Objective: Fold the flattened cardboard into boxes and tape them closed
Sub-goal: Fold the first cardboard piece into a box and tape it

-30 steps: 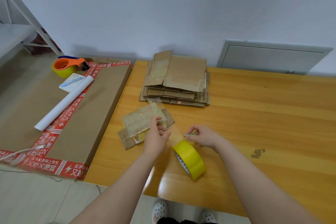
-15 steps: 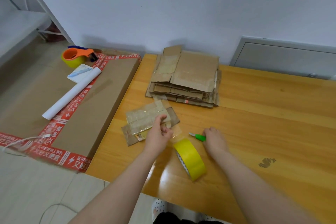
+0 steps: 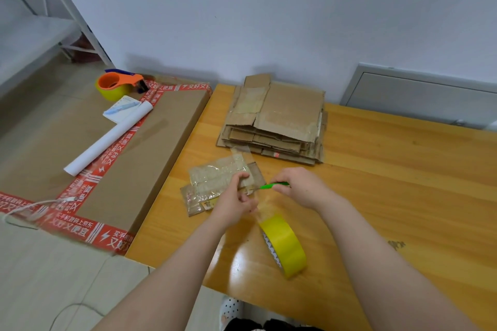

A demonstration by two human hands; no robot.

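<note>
On the orange wooden worktop point(image 3: 403, 183), by the wall: stack of flattened brown cardboard point(image 3: 279, 115), the reference item. Just in front of the stack: small flattened cardboard piece point(image 3: 212, 180), covered in clear tape, lying flat. Left hand point(image 3: 234, 201), in front of the stack, thumb on that piece, fingers curled, pinching its right edge. Right hand point(image 3: 301, 188), beside it, fingers closed round a small green-handled tool point(image 3: 274, 185), tip towards the piece. Further in front of the stack: yellow tape roll point(image 3: 285, 244), standing on edge, a clear strip point(image 3: 265, 204) drawn up towards the hands. Left of the stack, off the worktop: large flat brown carton point(image 3: 139, 148) carrying an orange tape dispenser point(image 3: 115, 84).
</note>
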